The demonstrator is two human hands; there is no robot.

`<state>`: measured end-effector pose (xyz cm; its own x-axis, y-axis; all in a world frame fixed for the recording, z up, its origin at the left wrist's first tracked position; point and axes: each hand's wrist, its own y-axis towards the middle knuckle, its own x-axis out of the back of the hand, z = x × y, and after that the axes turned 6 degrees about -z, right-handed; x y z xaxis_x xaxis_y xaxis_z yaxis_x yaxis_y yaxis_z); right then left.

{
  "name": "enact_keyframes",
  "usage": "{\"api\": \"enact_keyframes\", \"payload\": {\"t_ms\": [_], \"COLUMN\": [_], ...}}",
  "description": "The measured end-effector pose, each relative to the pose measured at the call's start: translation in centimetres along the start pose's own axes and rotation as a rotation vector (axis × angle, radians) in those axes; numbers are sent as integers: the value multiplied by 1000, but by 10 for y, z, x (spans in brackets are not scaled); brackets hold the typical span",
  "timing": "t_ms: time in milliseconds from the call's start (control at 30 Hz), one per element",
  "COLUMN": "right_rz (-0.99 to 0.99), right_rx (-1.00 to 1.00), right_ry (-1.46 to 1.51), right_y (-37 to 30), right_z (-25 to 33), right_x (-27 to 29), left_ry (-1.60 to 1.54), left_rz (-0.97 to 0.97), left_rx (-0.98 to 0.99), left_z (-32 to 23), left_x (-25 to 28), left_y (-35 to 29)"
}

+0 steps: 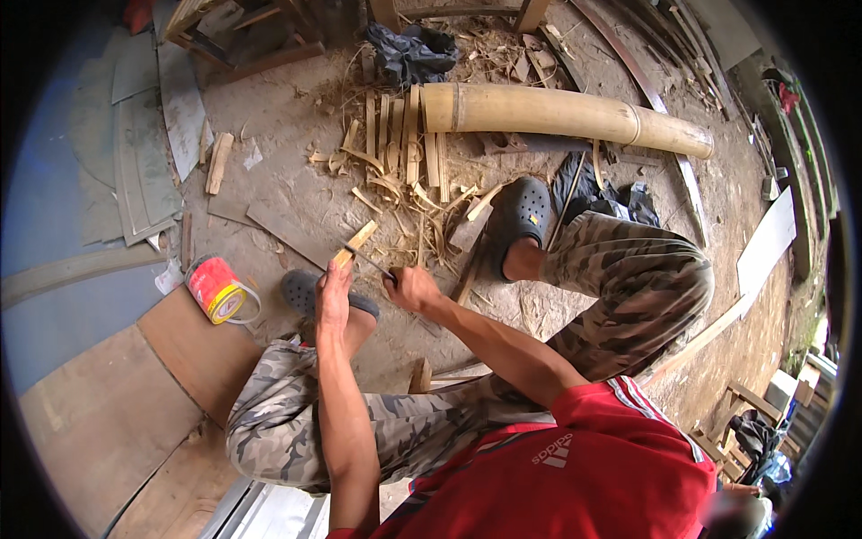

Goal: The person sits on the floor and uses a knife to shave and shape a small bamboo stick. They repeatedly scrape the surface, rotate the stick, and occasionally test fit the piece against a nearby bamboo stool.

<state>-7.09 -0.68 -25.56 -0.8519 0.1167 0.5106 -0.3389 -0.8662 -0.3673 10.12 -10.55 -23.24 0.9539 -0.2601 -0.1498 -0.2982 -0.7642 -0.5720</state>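
- Bamboo strip, one: rises at a tilt out of the top of the left hand, which grasps its lower end; its far end points up and to the right.
- Knife, one, thin and dark: handle clenched in the right hand, which lies to the right of the strip; blade reaches leftward to the strip, just beyond the left fingers.
- Bamboo pole, one, thick, with two node rings showing: lies well beyond the hands, towards the right.
- Cut strips, at least six: side by side near the pole's left end; overlaps prevent an exact count.
- Shavings, many, curled: between the cut strips and the hands.
- Clogs, two, dark: right clog beyond the right hand; left clog partly hidden behind the left hand.
- Pail, one, red and yellow, tipped, with a pale handle: left of the left clog.
- Wood piece, one: beyond the pail.
- Edges and room: open floor stretches between wood piece and shavings; right knee bounds the right hand's side, and the left clog sits close beside the left hand.
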Motion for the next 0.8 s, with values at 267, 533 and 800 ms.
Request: {"api": "enact_keyframes", "payload": {"t_ms": [267,533,800], "right_rz": [113,100,183], "right_rx": [61,-61,-30], "right_ry": [-136,-128,-237], "right_y": [31,31,41], "right_z": [-9,-8,-39], "right_x": [13,12,-8], "left_ry": [-46,-185,-183], "left_rz": [34,-26,-38], "left_rx": [-34,-21,-11], "left_z": [-8,-8,-18], "left_x": [-9,-7,-7], "left_y": [2,3,8]}}
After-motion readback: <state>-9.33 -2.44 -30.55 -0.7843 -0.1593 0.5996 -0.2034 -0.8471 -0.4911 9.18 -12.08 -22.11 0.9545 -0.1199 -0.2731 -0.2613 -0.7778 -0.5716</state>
